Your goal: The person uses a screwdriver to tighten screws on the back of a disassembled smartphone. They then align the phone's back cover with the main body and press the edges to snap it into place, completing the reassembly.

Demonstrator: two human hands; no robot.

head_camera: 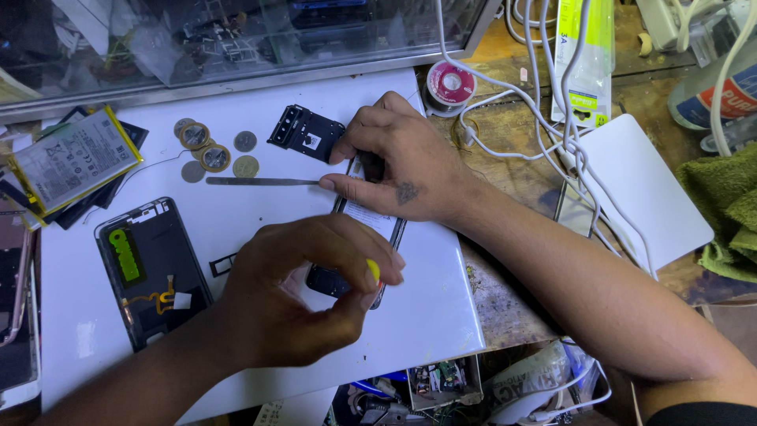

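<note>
White work mat [236,237] covers the bench, giving small parts a plain backdrop. On it, left side, a removed phone back housing [150,272] lies inner face up, w/ a loose battery [72,160] propped further left, out of the way. Centre: the opened smartphone [371,229] lies flat. Right hand [402,170] presses down on its upper end, fingers spread, pinning it steady. Left hand [307,292] hovers over the lower end, thumb & fingers pinched shut on a yellow-tipped tool [373,270], prob. a small screwdriver. Nearby: black inner cover plate [306,132], metal spudger [260,181], coins [213,150] parked above.
</note>
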